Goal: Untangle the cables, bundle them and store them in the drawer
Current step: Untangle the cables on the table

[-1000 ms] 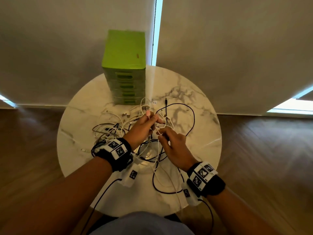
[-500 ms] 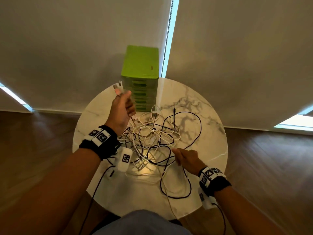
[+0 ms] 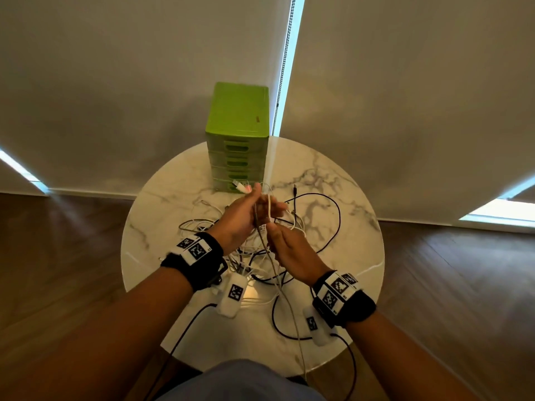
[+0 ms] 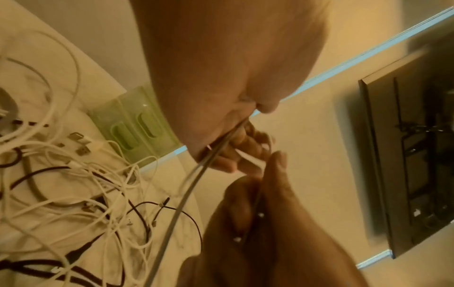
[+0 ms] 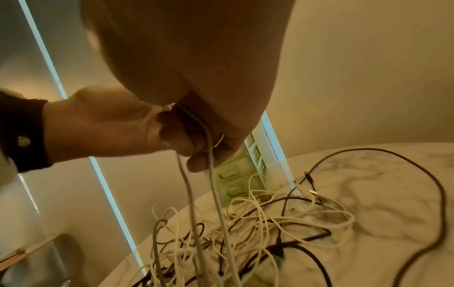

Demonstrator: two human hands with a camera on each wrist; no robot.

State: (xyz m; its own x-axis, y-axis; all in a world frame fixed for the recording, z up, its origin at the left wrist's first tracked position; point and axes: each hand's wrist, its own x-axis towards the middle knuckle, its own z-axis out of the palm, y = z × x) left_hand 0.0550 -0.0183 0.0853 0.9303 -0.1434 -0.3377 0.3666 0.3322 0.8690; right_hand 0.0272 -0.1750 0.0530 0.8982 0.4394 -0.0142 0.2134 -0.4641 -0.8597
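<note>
White and black cables [image 3: 292, 227] lie tangled on the marble table [image 3: 356, 256] before the green drawer unit [image 3: 237, 157]. Left hand [image 3: 246, 215] pinches a light, limp grey cable [image 3: 275, 273] near its plug; right hand [image 3: 292, 253] curls around the strand below

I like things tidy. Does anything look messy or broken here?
Messy, yes: white and black cables lie knotted in a heap on the marble table, and one black cable loops out alone. Nothing looks broken. The green drawer unit stands upright, drawers closed.
</note>
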